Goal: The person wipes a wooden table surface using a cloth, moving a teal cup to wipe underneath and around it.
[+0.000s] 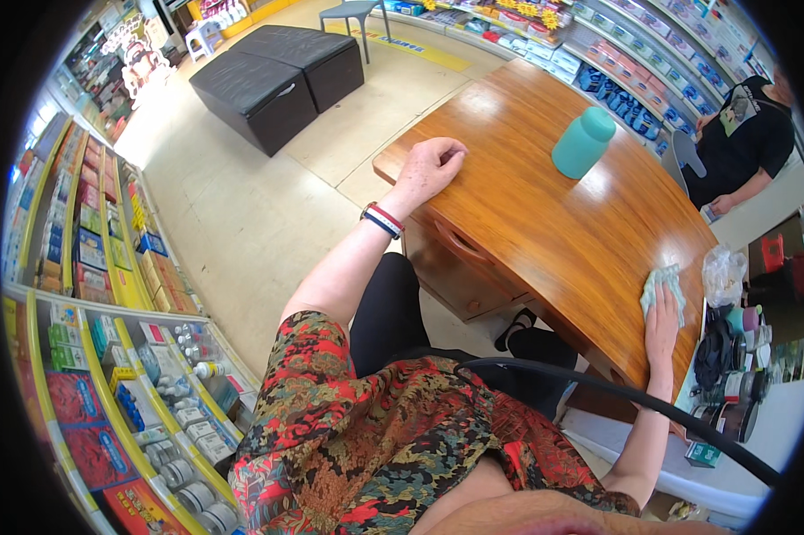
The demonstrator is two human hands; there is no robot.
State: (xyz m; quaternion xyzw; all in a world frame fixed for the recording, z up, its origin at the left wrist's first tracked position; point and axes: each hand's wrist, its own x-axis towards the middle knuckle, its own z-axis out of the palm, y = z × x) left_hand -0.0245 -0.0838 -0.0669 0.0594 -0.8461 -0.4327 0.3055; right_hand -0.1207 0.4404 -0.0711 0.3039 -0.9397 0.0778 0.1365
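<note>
My left hand [432,169] rests on the near left corner of a polished brown wooden table [509,152], its fingers curled in loosely and nothing showing in them. A striped band circles that wrist. Over at the table's right end, my right hand [660,328] presses a pale green-and-white cleaning cloth [673,283] against the top. Part of the cloth bunches out past the fingertips; the palm hides the rest. A teal bottle [584,143] with a rounded lid stands upright on the far side of the table, apart from both hands.
Beyond the right edge sit a crumpled clear plastic bag [725,275] and a counter with dark items [718,352]. A person in black [745,143] stands at the far right. Black box seats [277,85] lie ahead; stocked shelves [108,232] line the left. A black cable [616,390] crosses low.
</note>
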